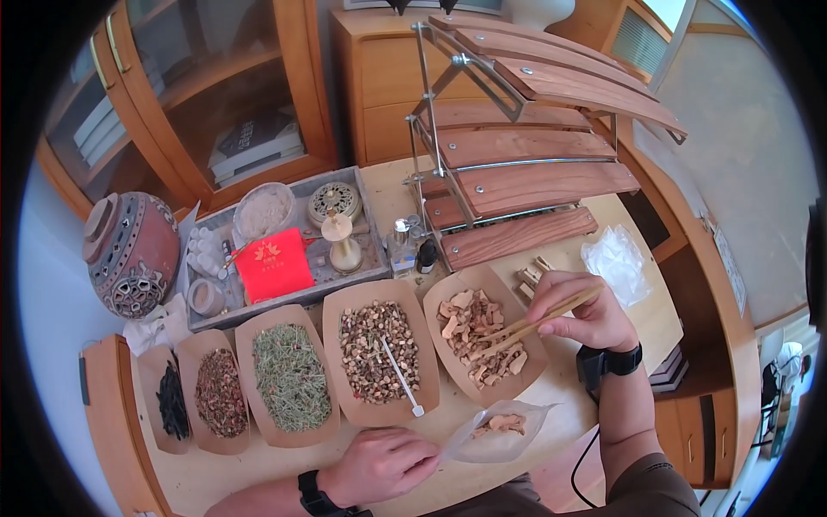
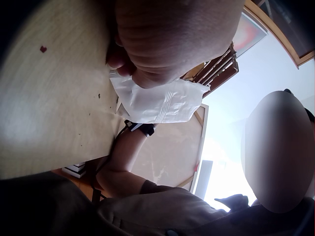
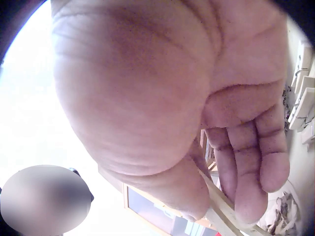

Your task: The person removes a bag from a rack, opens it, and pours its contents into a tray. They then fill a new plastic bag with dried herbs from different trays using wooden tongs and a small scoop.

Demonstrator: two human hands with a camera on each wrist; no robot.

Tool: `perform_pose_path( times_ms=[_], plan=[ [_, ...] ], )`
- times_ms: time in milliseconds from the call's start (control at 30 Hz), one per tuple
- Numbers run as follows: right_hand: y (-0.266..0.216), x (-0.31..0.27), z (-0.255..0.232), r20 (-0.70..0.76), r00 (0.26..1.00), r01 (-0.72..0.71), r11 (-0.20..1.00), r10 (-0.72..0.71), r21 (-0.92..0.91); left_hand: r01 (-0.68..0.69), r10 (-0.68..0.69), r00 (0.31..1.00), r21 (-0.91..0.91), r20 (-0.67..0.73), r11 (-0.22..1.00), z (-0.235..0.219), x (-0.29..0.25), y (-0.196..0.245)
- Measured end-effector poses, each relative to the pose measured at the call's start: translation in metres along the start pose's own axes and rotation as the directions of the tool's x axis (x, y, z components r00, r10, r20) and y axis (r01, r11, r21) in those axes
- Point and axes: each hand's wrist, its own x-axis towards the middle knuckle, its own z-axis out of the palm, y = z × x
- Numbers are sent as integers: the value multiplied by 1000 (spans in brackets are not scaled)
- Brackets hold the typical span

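Observation:
My right hand [image 1: 596, 317] grips a pair of light wooden tweezers [image 1: 556, 310] between thumb and fingers. Their tips reach down among pale brown dried slices [image 1: 472, 319] in the rightmost brown paper tray [image 1: 536, 366]. The thumb pressing on the tweezers also shows in the right wrist view. In front of that tray, my left hand [image 1: 383, 465] pinches the edge of a small translucent white bag [image 1: 482, 450]. Its mouth faces up, and a few of the same slices lie inside. The left wrist view shows the bag's ribbed side [image 2: 162, 105] hanging from the fingers.
Left of that tray stand several paper trays of dried herbs, one holding a small white spoon [image 1: 401, 375]. Behind are a grey tray [image 1: 375, 233] with a red packet [image 1: 276, 265], glass bottles [image 1: 401, 250], a tiered wooden rack [image 1: 525, 181] and a crumpled plastic bag [image 1: 616, 263].

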Motion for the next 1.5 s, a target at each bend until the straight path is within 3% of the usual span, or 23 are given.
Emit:
perform_pose_path(
  times_ms=[700,1500],
  plan=[
    [0,-2,-9,130,989,63,997,-69,53,6,-6,1000,-6,-1,1000,1,0,0],
    [2,1,-4,109,993,48,998,-51,31,4,-4,1000,-5,1,1000,1,-1,0]
  ],
)
